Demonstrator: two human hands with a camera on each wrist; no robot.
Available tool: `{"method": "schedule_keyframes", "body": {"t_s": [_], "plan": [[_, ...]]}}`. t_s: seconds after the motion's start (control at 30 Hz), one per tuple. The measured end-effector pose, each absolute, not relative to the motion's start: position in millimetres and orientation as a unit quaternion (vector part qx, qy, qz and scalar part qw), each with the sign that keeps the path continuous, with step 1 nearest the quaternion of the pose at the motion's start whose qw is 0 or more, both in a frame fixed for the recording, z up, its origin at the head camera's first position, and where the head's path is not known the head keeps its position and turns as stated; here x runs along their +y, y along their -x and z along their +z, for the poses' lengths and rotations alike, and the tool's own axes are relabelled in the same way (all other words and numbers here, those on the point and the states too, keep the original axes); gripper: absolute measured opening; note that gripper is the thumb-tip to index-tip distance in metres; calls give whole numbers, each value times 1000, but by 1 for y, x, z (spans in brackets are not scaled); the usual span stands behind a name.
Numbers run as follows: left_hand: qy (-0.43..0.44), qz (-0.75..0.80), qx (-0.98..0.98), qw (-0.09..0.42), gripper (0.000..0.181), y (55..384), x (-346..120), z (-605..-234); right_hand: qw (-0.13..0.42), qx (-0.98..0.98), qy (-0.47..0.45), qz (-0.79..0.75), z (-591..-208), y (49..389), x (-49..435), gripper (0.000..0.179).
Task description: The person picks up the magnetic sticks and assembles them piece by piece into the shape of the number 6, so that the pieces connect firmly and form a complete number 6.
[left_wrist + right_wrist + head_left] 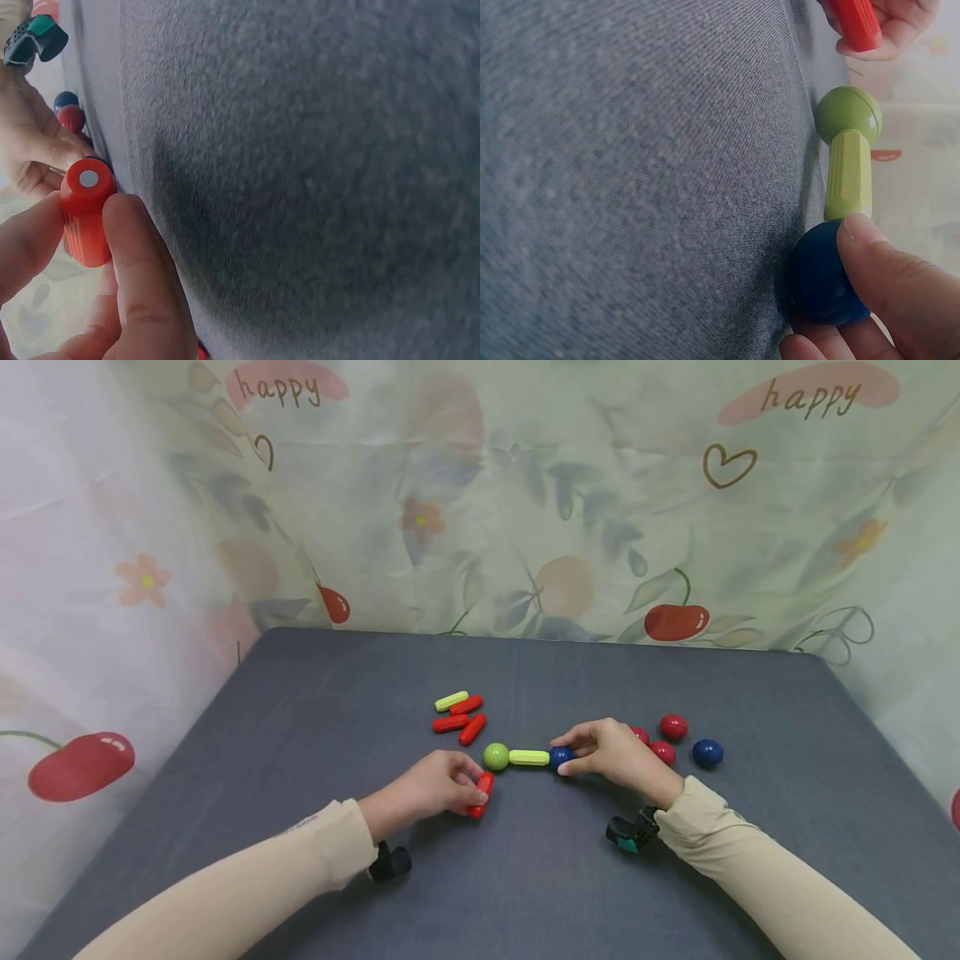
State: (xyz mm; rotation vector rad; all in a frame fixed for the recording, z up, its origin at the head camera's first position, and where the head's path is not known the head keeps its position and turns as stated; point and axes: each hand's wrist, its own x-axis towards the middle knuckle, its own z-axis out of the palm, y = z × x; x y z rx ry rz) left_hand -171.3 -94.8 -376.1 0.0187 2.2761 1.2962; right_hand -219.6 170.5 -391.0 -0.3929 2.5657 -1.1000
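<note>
My left hand (442,785) pinches a red ribbed rod (482,795) between thumb and fingers; the left wrist view shows a pale round spot on the rod's end. My right hand (611,756) holds a blue ball (821,274) between thumb and fingers. From that ball a yellow-green rod (529,758) runs left to a green ball (496,757), the three joined in a line. The red rod is near the green ball, on its front side. Part of the blue ball is hidden behind the right thumb in the right wrist view.
Behind the left hand lie several red rods (451,723) and one yellow rod (452,701). Right of the right hand are red balls (673,727), one partly covered by it, and another blue ball (707,753). A dark cloth covers the table (315,693); patterned curtains hang around it.
</note>
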Motion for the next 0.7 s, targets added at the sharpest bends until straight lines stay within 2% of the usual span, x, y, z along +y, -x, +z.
{"method": "schedule_keyframes", "body": {"t_s": [0.7], "plan": [[14,501,827,254,21,175,-83,-384,156,898,144,-384,-390,219,171,36]]}}
